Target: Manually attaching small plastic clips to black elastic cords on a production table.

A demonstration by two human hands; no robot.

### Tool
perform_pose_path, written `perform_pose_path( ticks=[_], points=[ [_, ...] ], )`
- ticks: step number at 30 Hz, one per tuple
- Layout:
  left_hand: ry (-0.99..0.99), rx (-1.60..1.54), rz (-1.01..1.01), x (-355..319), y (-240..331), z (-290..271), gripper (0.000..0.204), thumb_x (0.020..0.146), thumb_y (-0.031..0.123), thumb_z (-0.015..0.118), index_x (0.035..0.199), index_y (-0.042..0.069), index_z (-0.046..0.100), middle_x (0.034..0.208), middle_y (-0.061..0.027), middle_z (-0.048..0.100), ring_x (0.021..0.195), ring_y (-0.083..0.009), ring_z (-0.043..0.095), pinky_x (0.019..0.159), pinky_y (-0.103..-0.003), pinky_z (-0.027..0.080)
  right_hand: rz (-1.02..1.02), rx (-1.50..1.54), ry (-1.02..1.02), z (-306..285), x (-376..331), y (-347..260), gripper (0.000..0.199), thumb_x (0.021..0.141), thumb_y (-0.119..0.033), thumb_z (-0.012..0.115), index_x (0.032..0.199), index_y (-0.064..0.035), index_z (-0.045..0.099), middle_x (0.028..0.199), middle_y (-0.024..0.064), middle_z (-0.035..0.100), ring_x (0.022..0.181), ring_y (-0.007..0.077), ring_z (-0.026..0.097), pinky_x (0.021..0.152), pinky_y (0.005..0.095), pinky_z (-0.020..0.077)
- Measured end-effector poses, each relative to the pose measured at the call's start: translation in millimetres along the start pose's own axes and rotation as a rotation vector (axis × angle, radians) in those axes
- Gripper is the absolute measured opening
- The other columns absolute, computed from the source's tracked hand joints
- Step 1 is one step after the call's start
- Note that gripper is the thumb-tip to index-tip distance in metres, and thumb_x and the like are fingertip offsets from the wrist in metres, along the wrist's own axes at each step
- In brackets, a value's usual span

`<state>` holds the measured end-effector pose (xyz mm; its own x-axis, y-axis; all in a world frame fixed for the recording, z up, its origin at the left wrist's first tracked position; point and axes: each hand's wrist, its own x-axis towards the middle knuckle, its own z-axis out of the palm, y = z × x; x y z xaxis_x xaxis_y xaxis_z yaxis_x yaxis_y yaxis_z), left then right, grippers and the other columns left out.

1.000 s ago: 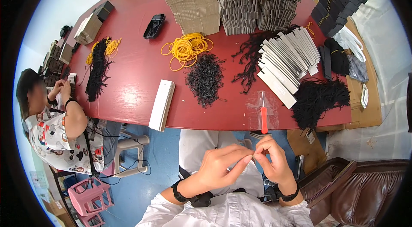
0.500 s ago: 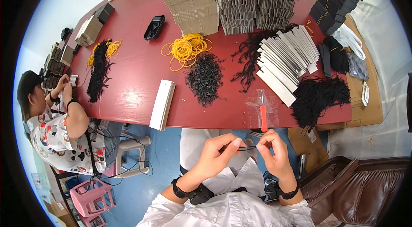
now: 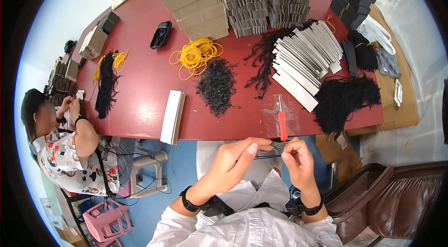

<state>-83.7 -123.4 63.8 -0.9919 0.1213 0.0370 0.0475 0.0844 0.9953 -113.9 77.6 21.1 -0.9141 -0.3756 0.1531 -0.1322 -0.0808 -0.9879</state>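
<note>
Over my lap, just off the table's near edge, a thin black cord point(image 3: 269, 156) stretches between my two hands. My left hand point(image 3: 235, 162) is closed, thumb pressed against fairly straight fingers, with one end of the cord at its fingertips. My right hand point(image 3: 298, 162) pinches the other end, its fingers curled. What exactly lies inside each pinch is hidden. Just beyond my hands, a tool with an orange-red handle point(image 3: 283, 128) and thin metal tip lies on clear plastic point(image 3: 293, 118) at the table edge.
The red table point(image 3: 140, 102) holds a heap of small black pins point(image 3: 217, 88), yellow rubber bands point(image 3: 196, 55), a white strip stack point(image 3: 171, 118), fanned white strips point(image 3: 298, 74), black cords point(image 3: 345, 107) and tall cardboard stacks point(image 3: 191, 4). A co-worker point(image 3: 70, 149) sits left; a brown leather chair point(image 3: 401, 200) stands right.
The view has shifted slightly. My left hand has risen a little and its fingers have straightened. My right hand stays pinched, with the cord still between both hands.
</note>
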Motion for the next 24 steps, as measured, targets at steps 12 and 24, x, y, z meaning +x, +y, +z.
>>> perform_pose_path(
  ticks=[12, 24],
  points=[
    [0.065, 0.471, 0.100, 12.3, 19.1, -3.1, 0.015, 0.080, -0.004, 0.060, 0.095, -0.001, 0.057, 0.086, -0.0126, 0.054, 0.078, -0.0290, 0.058, 0.070, -0.036, 0.047, 0.031, 0.018, 0.097, -0.1, 5.4, 3.0, 0.009, 0.092, -0.005, 0.060, 0.093, -0.0024, 0.051, 0.082, -0.0004, 0.047, 0.066, 0.0036, 0.042, 0.058, 0.0186, 0.0343],
    [0.154, 0.344, 0.108, 14.3, -2.8, 12.0, 0.009, 0.076, 0.006, 0.074, 0.083, 0.003, 0.070, 0.073, -0.0050, 0.054, 0.065, -0.0168, 0.054, 0.057, -0.029, 0.043, -0.001, -0.057, 0.070, -3.4, 5.2, -1.0, 0.010, 0.090, -0.004, 0.061, 0.094, -0.0026, 0.052, 0.082, 0.0017, 0.051, 0.067, 0.0054, 0.047, 0.059, 0.0201, 0.0380]
  ],
)
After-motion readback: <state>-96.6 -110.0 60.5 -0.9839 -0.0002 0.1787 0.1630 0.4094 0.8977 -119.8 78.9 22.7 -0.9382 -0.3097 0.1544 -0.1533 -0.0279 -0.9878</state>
